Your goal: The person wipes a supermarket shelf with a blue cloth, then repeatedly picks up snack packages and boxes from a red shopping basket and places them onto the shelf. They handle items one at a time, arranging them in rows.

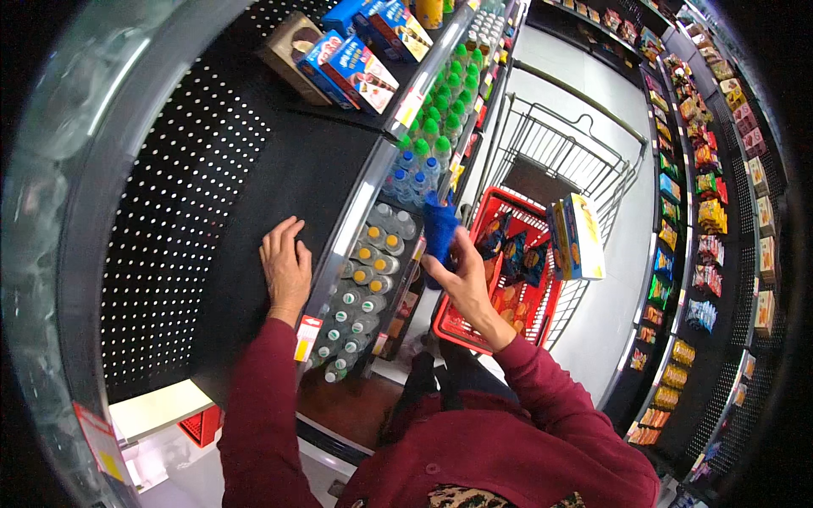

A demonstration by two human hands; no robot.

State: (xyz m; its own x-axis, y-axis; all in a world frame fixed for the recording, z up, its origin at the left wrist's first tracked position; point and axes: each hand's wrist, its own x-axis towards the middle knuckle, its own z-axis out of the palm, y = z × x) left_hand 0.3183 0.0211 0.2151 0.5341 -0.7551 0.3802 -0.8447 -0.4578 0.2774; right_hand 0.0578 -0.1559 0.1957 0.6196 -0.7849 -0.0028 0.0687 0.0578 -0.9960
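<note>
My right hand [469, 270] grips a bunched blue cloth [439, 222] between thumb and fingers. It is held up over the gap between the shelf front and a red plastic basket [551, 317]. My left hand [286, 263] lies palm down at the black shelf board [305, 171], with its thumb apart from the fingers and nothing seen in it. Whether the palm presses on the board is hard to tell. Dark blue snack packets [524, 254] and orange packets [508, 301] lie inside the basket.
A wire shopping cart [559, 136] carries the basket, with yellow and white boxes [577, 238] at its side. Blue snack boxes [362, 73] stand farther along the shelf. Capped bottles [371, 260] fill a lower tier. Across the aisle, shelves hold bagged snacks [711, 216].
</note>
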